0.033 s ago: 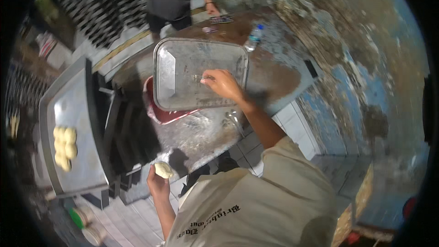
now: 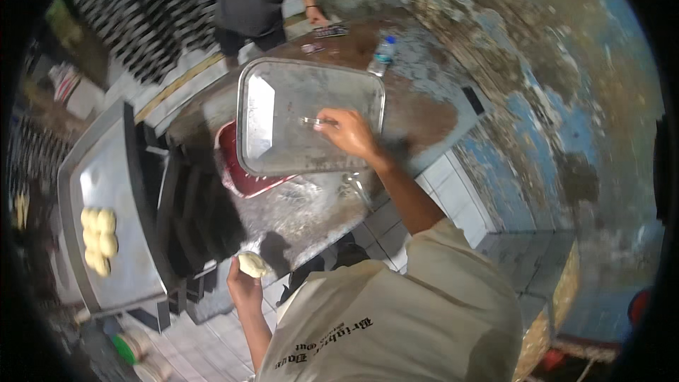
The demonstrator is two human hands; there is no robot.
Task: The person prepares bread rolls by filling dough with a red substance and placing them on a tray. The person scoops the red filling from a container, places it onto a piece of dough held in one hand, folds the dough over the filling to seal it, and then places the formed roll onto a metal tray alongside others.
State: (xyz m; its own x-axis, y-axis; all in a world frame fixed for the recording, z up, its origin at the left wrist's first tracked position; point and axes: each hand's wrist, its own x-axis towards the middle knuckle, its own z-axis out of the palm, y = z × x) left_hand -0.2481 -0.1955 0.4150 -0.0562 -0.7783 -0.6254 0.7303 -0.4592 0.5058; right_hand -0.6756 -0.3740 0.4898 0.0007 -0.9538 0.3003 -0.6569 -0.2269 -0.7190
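Observation:
In my left hand (image 2: 245,290), at the front edge of the table, is a pale piece of dough (image 2: 252,264), with my fingers closed round its side. My right hand (image 2: 346,133) is closed on the end of a small shiny metal utensil (image 2: 311,121), whose exact kind is too small to tell. That hand is over a rectangular metal tray (image 2: 290,148). The tray rests partly over a red tub (image 2: 228,152), hiding much of it. Several pale dough pieces (image 2: 100,240) lie close together on a larger metal baking tray (image 2: 124,279) at the left.
Dark stacked trays (image 2: 201,205) stand below and beside the baking tray. A water bottle (image 2: 382,56) and a small dark packet (image 2: 331,31) lie toward the table's far side. Another person (image 2: 258,0) stands there, one hand at the table. A worn, peeling wall (image 2: 544,120) borders the right.
The view has shifted slightly, so the baking tray sits a little lower and the bottle further left. Both hands keep their holds, with the right still over the metal tray.

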